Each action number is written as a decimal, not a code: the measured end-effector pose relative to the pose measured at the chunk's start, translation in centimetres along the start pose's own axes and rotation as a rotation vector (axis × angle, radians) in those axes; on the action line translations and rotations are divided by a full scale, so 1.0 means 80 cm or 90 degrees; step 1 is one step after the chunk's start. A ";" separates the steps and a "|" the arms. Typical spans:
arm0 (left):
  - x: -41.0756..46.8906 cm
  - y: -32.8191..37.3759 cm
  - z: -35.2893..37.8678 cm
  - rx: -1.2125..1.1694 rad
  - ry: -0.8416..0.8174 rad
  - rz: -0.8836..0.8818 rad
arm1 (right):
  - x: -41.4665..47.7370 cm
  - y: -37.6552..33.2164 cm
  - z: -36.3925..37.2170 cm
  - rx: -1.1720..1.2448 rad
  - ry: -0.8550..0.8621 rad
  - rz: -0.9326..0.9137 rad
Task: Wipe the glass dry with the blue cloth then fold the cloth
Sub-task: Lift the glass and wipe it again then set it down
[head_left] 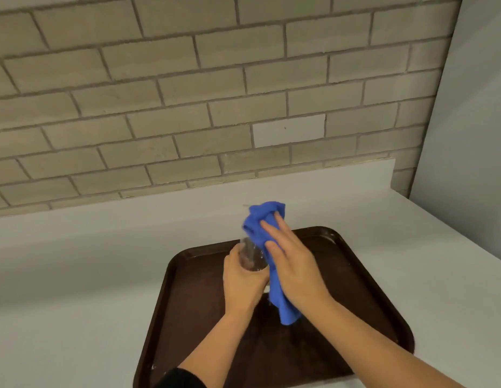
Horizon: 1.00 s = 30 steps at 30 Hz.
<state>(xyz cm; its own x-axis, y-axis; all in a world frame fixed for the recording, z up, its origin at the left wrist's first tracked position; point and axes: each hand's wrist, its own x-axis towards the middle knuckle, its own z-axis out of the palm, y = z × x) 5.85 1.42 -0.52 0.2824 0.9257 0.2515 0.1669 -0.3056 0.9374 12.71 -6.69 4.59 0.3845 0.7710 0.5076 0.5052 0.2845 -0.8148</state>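
A clear glass [250,256] is held above the dark brown tray [364,278], with my left hand [242,278] wrapped around its lower part from the left. The blue cloth [262,222] is bunched over the top and right side of the glass, and one end hangs down towards the tray. My right hand [292,261] presses the cloth against the glass with its fingers spread flat. Much of the glass is hidden by the cloth and my hands.
The tray lies on a white counter [76,275]. A brick wall [187,93] rises behind the counter's low white backsplash. A pale wall panel [473,107] closes off the right side.
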 end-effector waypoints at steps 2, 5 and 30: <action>0.004 0.011 0.001 0.025 0.016 0.010 | 0.012 0.008 0.024 -0.147 -0.041 -0.085; 0.013 0.027 -0.003 -0.002 0.018 -0.014 | 0.043 0.011 0.030 -0.266 -0.003 -0.088; 0.048 0.116 -0.023 0.111 -0.201 0.025 | 0.047 -0.027 -0.022 0.693 0.059 0.463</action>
<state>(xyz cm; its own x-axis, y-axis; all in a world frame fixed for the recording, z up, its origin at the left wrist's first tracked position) 6.75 2.54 9.57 0.5655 0.8061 0.1741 0.3013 -0.3985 0.8663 14.46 -5.38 8.75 0.3762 0.9128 -0.1587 -0.7002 0.1679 -0.6939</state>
